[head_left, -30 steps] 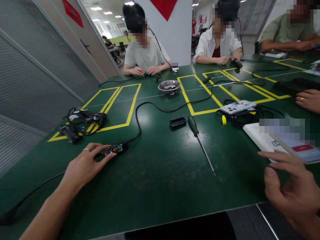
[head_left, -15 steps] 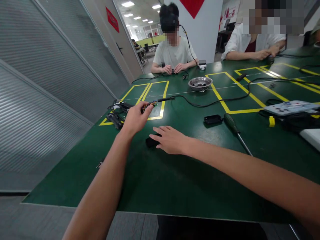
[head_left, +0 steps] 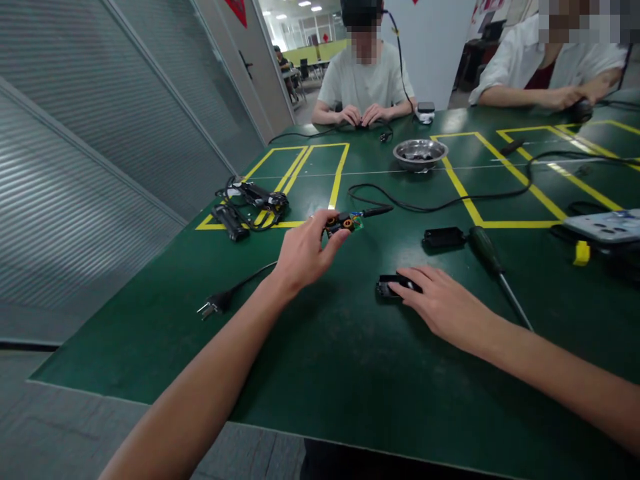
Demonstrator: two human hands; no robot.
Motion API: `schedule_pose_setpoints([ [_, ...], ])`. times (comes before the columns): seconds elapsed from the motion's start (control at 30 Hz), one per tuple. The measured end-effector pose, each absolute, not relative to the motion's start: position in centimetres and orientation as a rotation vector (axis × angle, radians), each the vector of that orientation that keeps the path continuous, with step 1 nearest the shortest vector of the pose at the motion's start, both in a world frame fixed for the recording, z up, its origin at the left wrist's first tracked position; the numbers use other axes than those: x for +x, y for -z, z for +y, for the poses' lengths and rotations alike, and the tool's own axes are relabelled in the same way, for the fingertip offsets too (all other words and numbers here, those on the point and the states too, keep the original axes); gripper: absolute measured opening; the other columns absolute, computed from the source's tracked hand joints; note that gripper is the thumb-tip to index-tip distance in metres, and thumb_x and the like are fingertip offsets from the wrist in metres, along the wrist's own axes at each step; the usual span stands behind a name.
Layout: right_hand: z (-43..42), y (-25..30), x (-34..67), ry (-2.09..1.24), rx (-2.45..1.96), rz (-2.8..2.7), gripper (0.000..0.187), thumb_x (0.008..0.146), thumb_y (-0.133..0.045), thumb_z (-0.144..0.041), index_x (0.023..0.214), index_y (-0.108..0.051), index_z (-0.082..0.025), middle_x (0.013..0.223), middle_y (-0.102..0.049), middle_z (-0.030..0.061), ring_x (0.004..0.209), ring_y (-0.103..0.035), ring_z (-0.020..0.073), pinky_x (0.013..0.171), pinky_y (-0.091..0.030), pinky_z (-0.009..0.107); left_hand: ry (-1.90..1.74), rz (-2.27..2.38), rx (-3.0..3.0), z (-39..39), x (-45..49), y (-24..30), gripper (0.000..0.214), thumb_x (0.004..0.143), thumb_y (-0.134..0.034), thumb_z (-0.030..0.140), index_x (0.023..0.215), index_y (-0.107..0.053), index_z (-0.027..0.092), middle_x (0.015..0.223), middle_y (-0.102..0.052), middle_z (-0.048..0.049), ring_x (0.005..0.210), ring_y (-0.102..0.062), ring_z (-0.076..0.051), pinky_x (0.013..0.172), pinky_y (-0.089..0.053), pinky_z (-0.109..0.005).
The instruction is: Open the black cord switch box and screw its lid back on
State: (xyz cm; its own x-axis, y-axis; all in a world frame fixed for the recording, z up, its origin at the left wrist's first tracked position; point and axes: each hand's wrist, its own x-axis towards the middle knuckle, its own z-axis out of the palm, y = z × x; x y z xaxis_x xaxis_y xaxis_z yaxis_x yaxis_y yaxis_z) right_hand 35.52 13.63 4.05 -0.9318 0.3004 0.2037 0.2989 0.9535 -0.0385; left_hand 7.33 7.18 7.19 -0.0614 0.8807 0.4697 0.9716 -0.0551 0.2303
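Note:
My left hand [head_left: 310, 250] is closed around a small circuit board [head_left: 345, 225] with copper coils and a green edge, held above the table. A black cable end with blue wires leaves the board's right side. My right hand [head_left: 440, 300] has its thumb and fingers closed on an open black plastic case half [head_left: 393, 285] at the table surface, its hollow side up. Another black case half [head_left: 443, 238] lies beyond that hand, beside a screwdriver [head_left: 484, 248] with a green handle. Left of my left forearm lies a two-pin power plug [head_left: 217, 303] on a cord.
Black adapters with bundled cables [head_left: 257, 198] lie at the left by yellow tape outlines. A metal bowl [head_left: 420, 155] holding dark parts stands farther back. A phone [head_left: 605, 225] lies at the right. Two people sit across the green table [head_left: 320, 373], handling dark objects.
Both hands have moved right, the left carrying the circuit board. The right hand, spread over the black case half before, now grips it and has shifted it right. The plug has come into fuller view.

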Motion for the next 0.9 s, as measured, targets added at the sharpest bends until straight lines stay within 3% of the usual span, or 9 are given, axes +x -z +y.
schedule_pose_setpoints([
  [0.1,14.5,-4.7,36.8,-0.055,-0.436,-2.749,0.038,0.093,-0.05,-0.032,0.129,-0.059,-0.022,0.14,-0.051,0.0111,0.129,-0.046,0.0275,0.103,-0.045,0.05,0.768,-1.988,-2.084,6.7,8.6,-6.9,0.045,0.098,-0.04,0.052,0.121,-0.051,0.015,0.095,-0.065,-0.0054,0.073,-0.059,-0.014,0.062,-0.037,-0.026],
  [0.2,17.1,-5.5,38.6,0.011,-0.586,-2.495,0.036,0.091,-0.054,-0.029,0.125,-0.061,-0.018,0.135,-0.055,0.0114,0.123,-0.052,0.0249,0.105,-0.044,0.046,0.781,-1.967,-2.121,6.4,9.2,-6.4,0.043,0.098,-0.04,0.052,0.12,-0.05,0.016,0.096,-0.066,-0.0056,0.071,-0.06,-0.014,0.059,-0.038,-0.025],
  [0.43,21.6,-2.8,40.6,0.206,-1.071,-2.52,0.059,0.09,-0.049,-0.037,0.142,-0.042,-0.009,0.147,-0.04,0.0219,0.136,-0.039,0.0388,0.106,-0.04,0.057,0.762,-1.956,-2.18,6.5,11.0,-5.5,0.043,0.096,-0.043,0.054,0.119,-0.048,0.018,0.093,-0.065,-0.0036,0.07,-0.063,-0.014,0.058,-0.043,-0.023],
  [0.67,21.8,-0.9,41.2,0.188,-1.248,-2.545,0.06,0.089,-0.042,-0.028,0.145,-0.035,-0.006,0.143,-0.043,0.0247,0.129,-0.047,0.0394,0.099,-0.048,0.054,0.679,-1.909,-2.335,5.7,14.2,-5.1,0.047,0.095,-0.044,0.058,0.12,-0.043,0.019,0.095,-0.065,-0.0037,0.076,-0.067,-0.017,0.058,-0.048,-0.025],
  [0.9,21.8,-1.3,41.4,0.175,-1.239,-2.529,0.062,0.089,-0.045,-0.028,0.146,-0.033,-0.004,0.144,-0.043,0.0258,0.13,-0.046,0.0398,0.101,-0.047,0.056,0.623,-1.891,-2.451,5.4,14.9,-4.5,0.07,0.085,-0.051,0.068,0.132,-0.037,0.018,0.101,-0.062,-0.0062,0.079,-0.067,-0.019,0.059,-0.053,-0.029],
])
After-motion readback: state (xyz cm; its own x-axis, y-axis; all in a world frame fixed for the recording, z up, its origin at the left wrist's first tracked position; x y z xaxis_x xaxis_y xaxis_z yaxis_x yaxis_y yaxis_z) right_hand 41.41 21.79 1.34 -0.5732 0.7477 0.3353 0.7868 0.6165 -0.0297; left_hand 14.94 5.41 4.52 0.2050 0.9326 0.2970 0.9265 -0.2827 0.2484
